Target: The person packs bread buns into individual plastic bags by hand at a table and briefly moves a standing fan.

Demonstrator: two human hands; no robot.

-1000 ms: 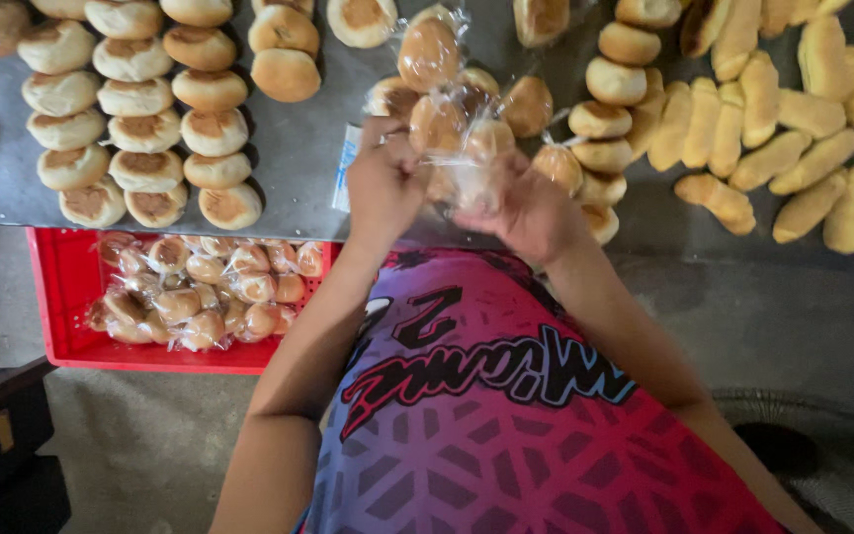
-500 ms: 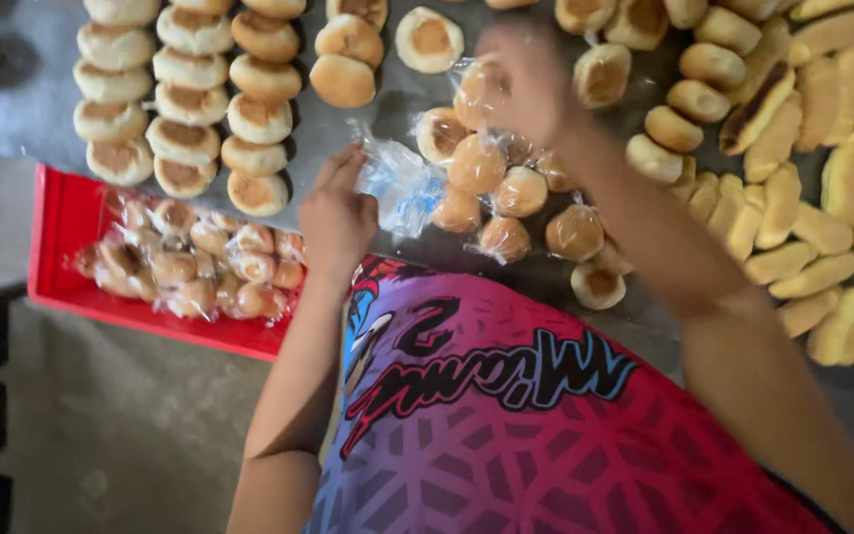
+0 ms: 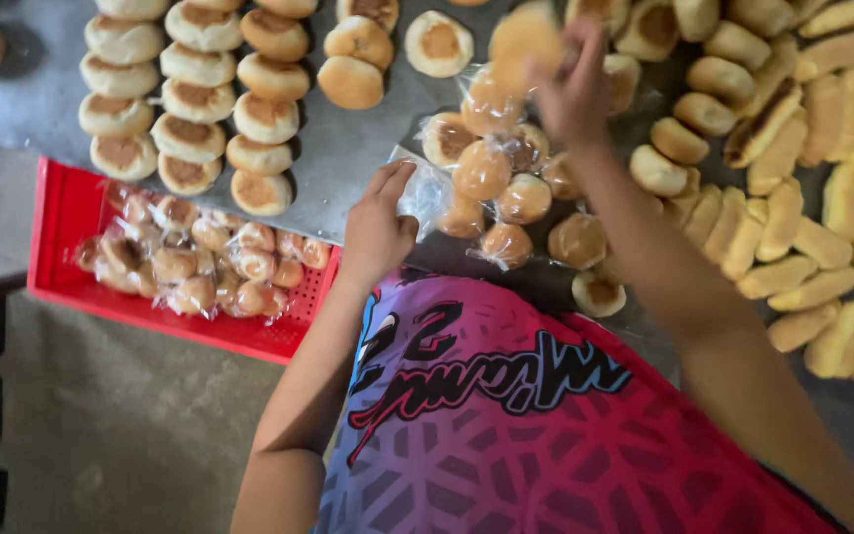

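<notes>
**Soft buns and thin plastic, near edge of the tabletop**

My left hand (image 3: 378, 232) pinches the open mouth of a clear plastic bag (image 3: 425, 193) at the near edge of the grey tabletop (image 3: 348, 158); that grip is closed on the film. My right hand (image 3: 575, 89) is raised above the middle of the tabletop with its grip clamped on one round bun (image 3: 524, 40), which is blurred. I judge the bun light, soft and easily dented, so I would take it by its sides with fingertips only. The bag looks thin, slippery and limp; its rim is the place to hold.

Filled clear bags of buns (image 3: 491, 168) lie just beside the left hand, twisted shut, unlabelled as far as I can tell. A red crate (image 3: 61, 247) below the tabletop's near left corner holds more bagged buns (image 3: 200, 262). Loose round buns (image 3: 180, 109) sit in rows toward the left edge, long pale rolls (image 3: 822, 247) toward the right.
</notes>
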